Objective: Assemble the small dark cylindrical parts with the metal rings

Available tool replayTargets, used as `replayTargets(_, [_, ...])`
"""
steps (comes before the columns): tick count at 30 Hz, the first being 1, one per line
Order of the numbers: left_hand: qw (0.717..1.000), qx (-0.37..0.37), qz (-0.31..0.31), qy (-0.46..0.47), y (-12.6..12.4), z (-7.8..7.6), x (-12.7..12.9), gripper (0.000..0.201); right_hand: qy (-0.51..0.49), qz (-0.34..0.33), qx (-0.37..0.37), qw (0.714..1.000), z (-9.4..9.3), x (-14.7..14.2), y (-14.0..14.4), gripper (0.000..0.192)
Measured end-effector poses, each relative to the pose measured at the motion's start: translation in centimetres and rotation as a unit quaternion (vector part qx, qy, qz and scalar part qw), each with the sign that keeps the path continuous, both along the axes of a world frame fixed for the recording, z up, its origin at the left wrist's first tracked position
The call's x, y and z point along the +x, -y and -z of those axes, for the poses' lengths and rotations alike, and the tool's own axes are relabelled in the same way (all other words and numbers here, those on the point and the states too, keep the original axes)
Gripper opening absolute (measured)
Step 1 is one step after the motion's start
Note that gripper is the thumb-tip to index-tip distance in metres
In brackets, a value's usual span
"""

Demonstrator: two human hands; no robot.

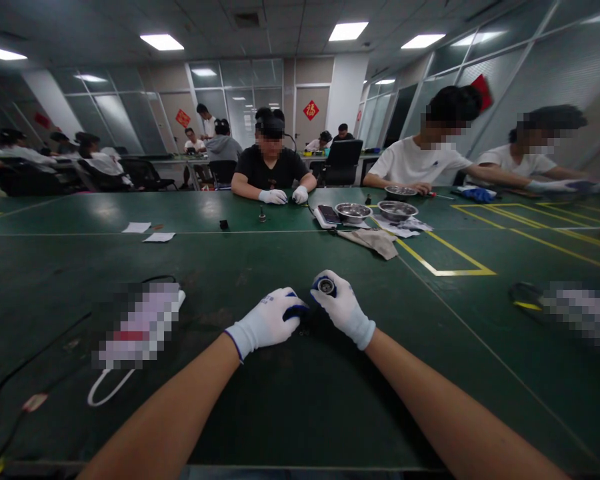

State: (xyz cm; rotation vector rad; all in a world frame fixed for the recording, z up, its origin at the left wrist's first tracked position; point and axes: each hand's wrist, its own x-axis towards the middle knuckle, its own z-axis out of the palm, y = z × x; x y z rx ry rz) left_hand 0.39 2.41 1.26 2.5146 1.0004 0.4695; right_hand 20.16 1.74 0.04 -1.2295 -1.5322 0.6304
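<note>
while our gloved hands meet over the green bench [300, 413], our right hand [345, 310] wraps its grip around a small round metal part [325, 286] held near the bench's middle; our left hand [267, 322] curls beside it, fingertips touching, its grip unclear.

Dim room, ceiling panels (glaring), warped edges
</note>
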Motion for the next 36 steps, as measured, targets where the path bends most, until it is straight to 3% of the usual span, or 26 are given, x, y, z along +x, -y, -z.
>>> replayTargets(7, [1.000,0.002,0.004,-0.014,-0.4,0.6,-0.1,0.022,-0.009,0.006,-0.005,1.000,0.6,0.0,-0.3,0.019])
replayTargets(17, [1.000,-0.011,-0.009,-0.019,-0.2,0.2,-0.1,0.024,0.008,0.008,-0.004,1.000,0.8,0.0,-0.3,0.017])
replayTargets(28, [0.995,-0.034,-0.081,-0.036,0.3,-0.2,0.0,0.021,0.031,-0.001,-0.001,1.000,0.7,-0.1,-0.1,0.013])
replayTargets(31, [0.995,-0.047,-0.092,0.004,0.3,-0.5,-0.2,0.018,0.038,-0.015,0.027,0.999,0.7,-0.1,-0.2,0.011])
replayTargets(36, [0.980,-0.063,-0.116,0.151,0.2,-2.4,-0.4,0.021,0.047,-0.066,0.069,0.994,0.6,-0.2,-0.1,0.014])
